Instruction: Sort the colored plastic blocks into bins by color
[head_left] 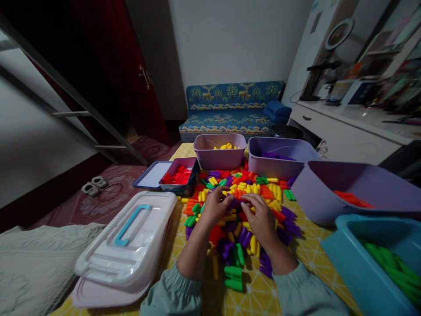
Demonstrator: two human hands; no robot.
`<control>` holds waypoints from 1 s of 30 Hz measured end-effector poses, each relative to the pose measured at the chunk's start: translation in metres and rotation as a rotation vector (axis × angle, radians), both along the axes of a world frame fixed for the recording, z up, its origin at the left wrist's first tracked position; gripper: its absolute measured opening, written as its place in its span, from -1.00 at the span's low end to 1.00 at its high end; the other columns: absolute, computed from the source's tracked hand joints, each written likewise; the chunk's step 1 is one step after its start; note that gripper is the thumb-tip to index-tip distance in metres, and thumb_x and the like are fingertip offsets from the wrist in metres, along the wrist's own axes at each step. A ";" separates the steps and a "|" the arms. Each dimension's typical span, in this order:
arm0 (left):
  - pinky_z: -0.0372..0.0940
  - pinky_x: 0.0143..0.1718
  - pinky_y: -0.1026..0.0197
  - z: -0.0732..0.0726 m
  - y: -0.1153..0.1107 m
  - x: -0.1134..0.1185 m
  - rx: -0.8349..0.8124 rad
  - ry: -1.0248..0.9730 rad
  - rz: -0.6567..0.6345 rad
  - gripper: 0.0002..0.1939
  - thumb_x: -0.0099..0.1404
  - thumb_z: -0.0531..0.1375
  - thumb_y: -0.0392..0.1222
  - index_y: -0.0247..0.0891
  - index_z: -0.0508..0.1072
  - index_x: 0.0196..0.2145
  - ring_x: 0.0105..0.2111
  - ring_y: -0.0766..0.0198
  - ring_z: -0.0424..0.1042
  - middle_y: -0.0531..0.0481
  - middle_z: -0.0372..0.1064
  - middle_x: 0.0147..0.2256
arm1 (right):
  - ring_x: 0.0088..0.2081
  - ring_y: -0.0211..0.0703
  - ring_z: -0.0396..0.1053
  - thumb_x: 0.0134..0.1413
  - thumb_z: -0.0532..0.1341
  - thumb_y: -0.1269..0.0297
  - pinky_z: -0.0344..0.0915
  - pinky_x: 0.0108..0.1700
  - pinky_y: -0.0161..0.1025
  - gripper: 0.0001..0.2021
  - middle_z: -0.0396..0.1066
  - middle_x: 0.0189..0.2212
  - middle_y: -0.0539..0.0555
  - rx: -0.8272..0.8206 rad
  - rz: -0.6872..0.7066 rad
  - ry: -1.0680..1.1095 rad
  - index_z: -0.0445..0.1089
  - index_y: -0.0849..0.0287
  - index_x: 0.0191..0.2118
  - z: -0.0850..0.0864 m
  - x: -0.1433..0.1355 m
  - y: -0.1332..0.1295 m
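Observation:
A heap of finger-shaped plastic building pieces (245, 237) in red, orange, yellow, green and purple covers the middle of the table. My left hand (216, 205) is over the heap, its thumb and fingers closed around a purple plastic piece (234, 202). Facing it, my right hand (261, 216) has its fingers bent in and pinched at purple plastic as well. Both hands nearly meet there, so whether they share one piece or hold joined ones is hard to make out. Nearest me lie joined green pieces (233, 278).
Sorted pieces sit by colour: yellow in a pink bin (219, 159), purple in a purple bin (279, 166), orange-red in a larger bin (311, 197), green in a blue bin (358, 263), red in a tin (179, 188). A lidded box (112, 263) stands left.

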State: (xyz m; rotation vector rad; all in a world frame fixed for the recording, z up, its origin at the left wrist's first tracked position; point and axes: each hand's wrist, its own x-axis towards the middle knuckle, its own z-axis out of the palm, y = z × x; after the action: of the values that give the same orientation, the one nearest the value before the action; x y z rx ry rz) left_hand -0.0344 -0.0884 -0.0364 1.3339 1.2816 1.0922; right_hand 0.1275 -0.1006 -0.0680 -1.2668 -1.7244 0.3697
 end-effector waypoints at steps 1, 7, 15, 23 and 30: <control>0.32 -0.65 0.33 0.000 0.000 0.000 -0.003 -0.022 -0.010 -0.63 0.21 0.22 -0.12 -0.31 0.41 -0.04 -0.62 0.38 0.36 0.05 0.37 -0.43 | -0.21 -0.12 0.44 0.21 0.14 0.22 0.37 -0.09 -0.15 -0.77 0.43 -0.11 0.14 -0.006 -0.007 0.007 0.44 0.15 -0.10 0.000 0.000 0.000; 0.33 -0.53 0.30 0.002 0.001 -0.002 0.009 -0.080 -0.175 -0.54 0.28 0.17 -0.07 -0.34 0.43 0.07 -0.59 0.35 0.37 -0.02 0.45 -0.45 | -0.13 -0.08 0.44 0.22 0.14 0.11 0.36 -0.07 -0.14 -0.70 0.46 -0.10 0.14 -0.050 0.018 0.040 0.43 0.13 -0.03 0.012 -0.002 -0.004; 0.34 -0.31 0.27 -0.009 0.004 -0.002 0.284 0.153 -0.099 -0.56 0.20 0.27 -0.08 -0.29 0.49 0.02 -0.34 0.24 0.47 -0.11 0.53 -0.23 | -0.20 -0.05 0.46 0.11 0.22 0.14 0.39 -0.14 -0.12 -0.77 0.50 -0.25 0.15 -0.101 0.091 0.122 0.48 0.17 -0.22 0.025 -0.001 -0.002; 0.33 -0.24 0.24 -0.014 0.005 -0.002 0.264 0.444 -0.078 -0.65 0.14 0.32 -0.13 -0.22 0.56 -0.10 -0.26 0.20 0.48 -0.05 0.55 -0.19 | -0.53 -0.29 0.41 -0.11 0.35 0.26 0.33 -0.53 -0.40 -0.78 0.46 -0.51 0.00 -0.181 -0.077 0.762 0.46 0.23 -0.29 0.078 0.026 0.062; 0.29 -0.28 0.26 -0.009 0.002 -0.002 0.227 0.526 -0.091 -0.75 0.15 0.30 -0.07 -0.19 0.60 -0.21 -0.33 0.24 0.47 0.00 0.56 -0.29 | -0.45 -0.34 0.45 -0.01 0.26 0.52 0.46 -0.30 -0.37 -0.82 0.35 -0.58 -0.04 -0.275 -0.073 1.206 0.25 0.20 -0.49 0.119 0.034 0.132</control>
State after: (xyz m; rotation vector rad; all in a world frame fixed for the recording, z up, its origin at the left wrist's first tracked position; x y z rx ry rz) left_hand -0.0363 -0.0862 -0.0455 1.9197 1.4789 0.8689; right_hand 0.1618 0.0314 0.0514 -0.9279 -0.6008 1.0826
